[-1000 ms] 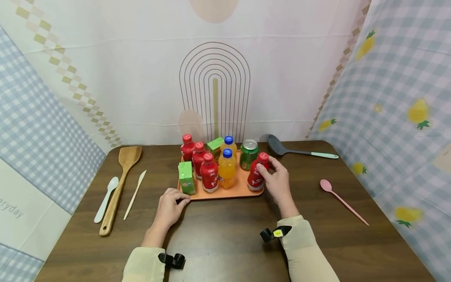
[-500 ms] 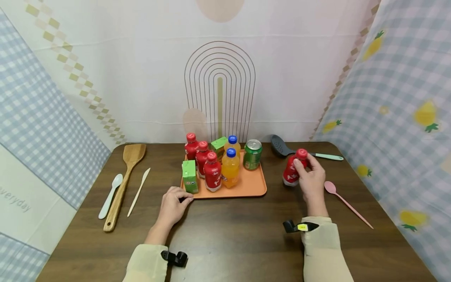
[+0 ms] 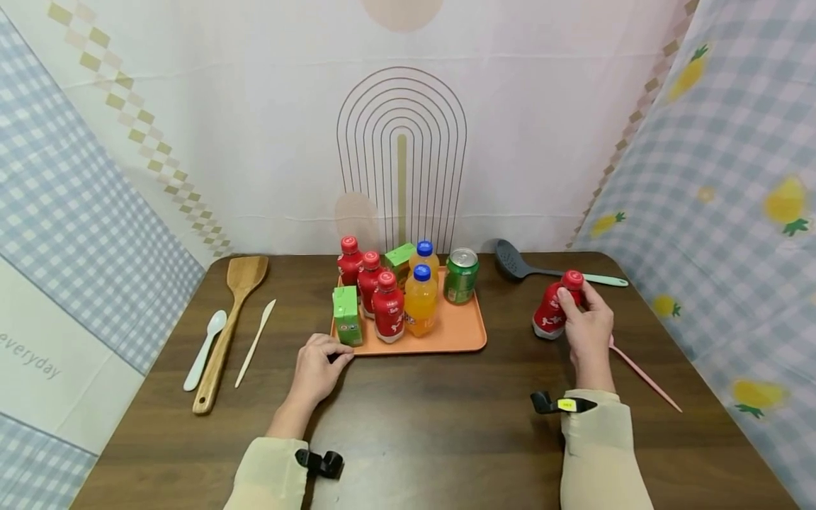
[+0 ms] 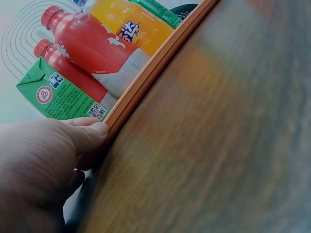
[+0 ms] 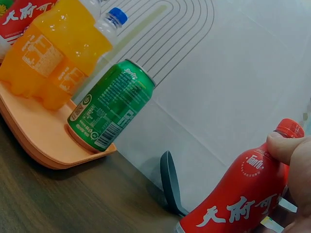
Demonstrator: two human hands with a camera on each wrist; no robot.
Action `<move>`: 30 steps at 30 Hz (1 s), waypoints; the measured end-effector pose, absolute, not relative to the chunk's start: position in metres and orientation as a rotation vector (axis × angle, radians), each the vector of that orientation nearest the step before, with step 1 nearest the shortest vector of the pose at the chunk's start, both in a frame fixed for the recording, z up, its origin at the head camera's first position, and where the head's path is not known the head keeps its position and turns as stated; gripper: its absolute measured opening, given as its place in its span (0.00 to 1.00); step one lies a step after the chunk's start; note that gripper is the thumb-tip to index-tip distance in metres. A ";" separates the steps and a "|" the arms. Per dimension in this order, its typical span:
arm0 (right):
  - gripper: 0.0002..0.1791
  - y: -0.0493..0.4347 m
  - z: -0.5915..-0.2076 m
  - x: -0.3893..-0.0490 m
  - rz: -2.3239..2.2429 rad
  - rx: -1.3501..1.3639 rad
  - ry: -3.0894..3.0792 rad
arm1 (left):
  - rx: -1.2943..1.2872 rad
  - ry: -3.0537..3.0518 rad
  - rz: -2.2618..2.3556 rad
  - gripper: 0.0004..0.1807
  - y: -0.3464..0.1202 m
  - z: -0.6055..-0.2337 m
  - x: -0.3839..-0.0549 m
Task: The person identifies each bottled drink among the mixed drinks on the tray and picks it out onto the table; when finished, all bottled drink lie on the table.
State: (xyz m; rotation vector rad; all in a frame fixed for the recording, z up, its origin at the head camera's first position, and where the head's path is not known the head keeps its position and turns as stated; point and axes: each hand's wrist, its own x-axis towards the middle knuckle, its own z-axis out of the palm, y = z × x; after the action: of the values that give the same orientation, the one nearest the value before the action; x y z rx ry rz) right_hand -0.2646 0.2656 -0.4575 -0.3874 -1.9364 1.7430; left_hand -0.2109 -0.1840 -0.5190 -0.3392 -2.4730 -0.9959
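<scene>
My right hand [image 3: 588,326] grips a red soda bottle [image 3: 550,312] near its cap, to the right of the orange tray [image 3: 455,338]. The bottle leans slightly; in the right wrist view the thumb lies across the red bottle's neck [image 5: 243,189]. My left hand [image 3: 319,365] pinches the tray's front left corner, the thumb on the rim [image 4: 133,92] in the left wrist view. Close to those fingers stands a green drink carton [image 3: 347,316]. The tray also bears several red bottles [image 3: 388,312], two orange soda bottles [image 3: 421,304], a second green carton [image 3: 399,260] and a green can [image 3: 462,276].
A wooden spatula [image 3: 223,340], a white spoon [image 3: 205,350] and a pale knife [image 3: 256,343] lie on the left of the wooden table [image 3: 440,425]. To the right are a dark skimmer [image 3: 513,263] and a pink spoon [image 3: 647,375], partly behind my right hand.
My right hand has carried the red bottle off the tray's front right corner, rightward past the tray's edge. My left hand stays at the tray's corner. The head view has shifted slightly.
</scene>
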 end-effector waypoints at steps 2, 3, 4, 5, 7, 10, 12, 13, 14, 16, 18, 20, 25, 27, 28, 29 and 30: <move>0.26 0.266 -0.457 -0.265 1.757 -0.388 -1.933 | -0.337 -2.473 -1.000 0.04 -0.184 -0.519 -0.211; 0.26 0.266 -0.457 -0.265 1.766 -0.389 -1.929 | -0.338 -2.472 -1.001 0.04 -0.183 -0.518 -0.211; 0.26 0.266 -0.457 -0.265 1.769 -0.385 -1.927 | -0.338 -2.474 -1.001 0.04 -0.183 -0.518 -0.211; 0.26 0.266 -0.457 -0.265 1.773 -0.379 -1.922 | -0.337 -2.475 -1.001 0.04 -0.183 -0.518 -0.211; 0.26 0.266 -0.457 -0.265 1.788 -0.369 -1.909 | -0.337 -2.481 -0.997 0.03 -0.184 -0.518 -0.211; 0.26 0.264 -0.456 -0.265 1.803 -0.354 -1.911 | -0.337 -2.480 -0.993 0.03 -0.185 -0.518 -0.212; 0.27 0.263 -0.456 -0.265 1.838 -0.354 -1.899 | -0.339 -2.479 -0.989 0.04 -0.186 -0.518 -0.212; 0.27 0.263 -0.457 -0.266 1.850 -0.353 -1.896 | -0.342 -2.476 -0.989 0.04 -0.187 -0.518 -0.213; 0.28 0.262 -0.457 -0.266 1.859 -0.353 -1.897 | -0.343 -2.475 -0.989 0.04 -0.187 -0.519 -0.213; 0.28 0.262 -0.457 -0.266 1.872 -0.356 -1.897 | -0.341 -2.479 -0.988 0.04 -0.188 -0.519 -0.212; 0.28 0.262 -0.458 -0.266 1.869 -0.362 -1.914 | -0.339 -2.482 -0.992 0.04 -0.188 -0.520 -0.211; 0.29 0.262 -0.459 -0.265 1.867 -0.368 -1.922 | -0.335 -2.486 -0.993 0.04 -0.188 -0.521 -0.210; 0.29 0.263 -0.459 -0.265 1.880 -0.363 -1.894 | -0.341 -2.479 -0.992 0.04 -0.186 -0.521 -0.211; 0.29 0.263 -0.459 -0.265 1.878 -0.366 -1.894 | -0.344 -2.479 -0.994 0.04 -0.186 -0.521 -0.211; 0.29 0.263 -0.459 -0.265 1.884 -0.371 -1.896 | -0.344 -2.481 -0.998 0.04 -0.185 -0.521 -0.211; 0.28 0.263 -0.459 -0.265 1.894 -0.373 -1.891 | -0.345 -2.481 -1.000 0.04 -0.185 -0.520 -0.211; 0.29 0.264 -0.459 -0.264 1.890 -0.375 -1.900 | -0.345 -2.482 -1.002 0.03 -0.185 -0.520 -0.211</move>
State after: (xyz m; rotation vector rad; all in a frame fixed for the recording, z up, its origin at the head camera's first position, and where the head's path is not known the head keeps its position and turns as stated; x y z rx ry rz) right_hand -0.2643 0.2636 -0.4589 -0.3749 -1.9003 1.8899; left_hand -0.2112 -0.1850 -0.5201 -0.3448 -2.4824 -1.0017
